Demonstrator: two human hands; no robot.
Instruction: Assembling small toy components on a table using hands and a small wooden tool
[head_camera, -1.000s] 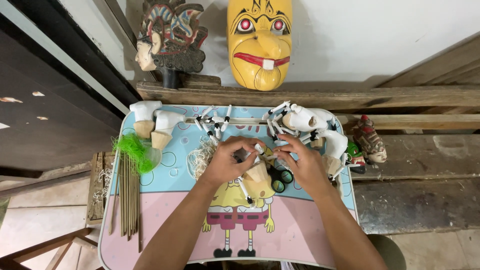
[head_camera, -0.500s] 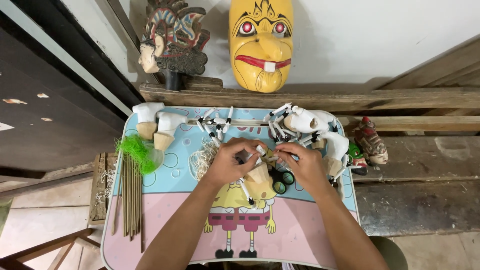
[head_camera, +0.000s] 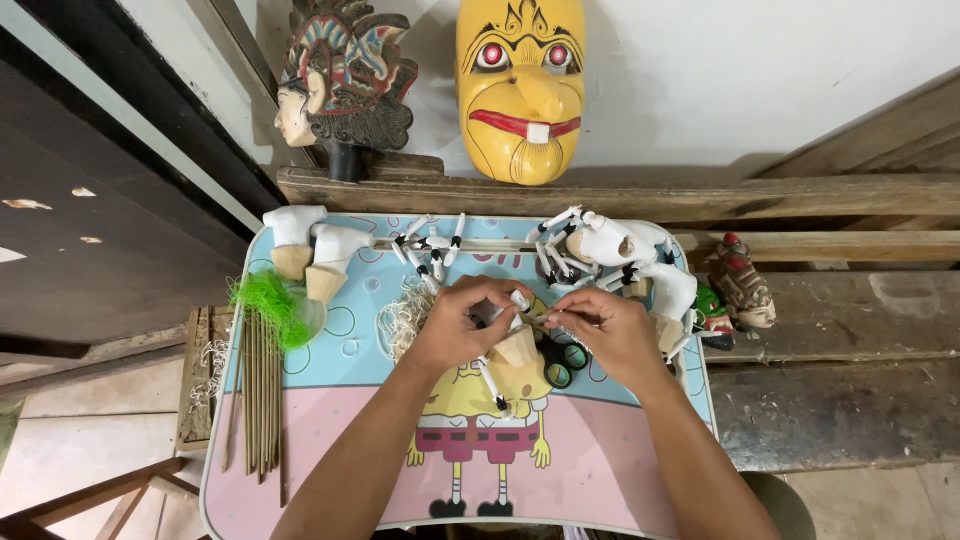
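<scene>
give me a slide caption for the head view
Both hands, left hand and right hand, hold a small wooden puppet body over a cartoon-printed tray table.

White wall (head_camera: 760, 70) behind, evenly lit, soft shadows. Dark panel (head_camera: 110, 200) with pale trim slants down the left. Rough wooden beams (head_camera: 780, 195) run along the wall base; a weathered bench (head_camera: 850, 400) sits to the right. Yellow mask (head_camera: 520, 85) leans on the wall, carved painted head (head_camera: 340, 85) on a stand beside it. Small table (head_camera: 330, 470) has a blue and pink cartoon top. Pale tiled floor (head_camera: 70, 450) lower left.
</scene>
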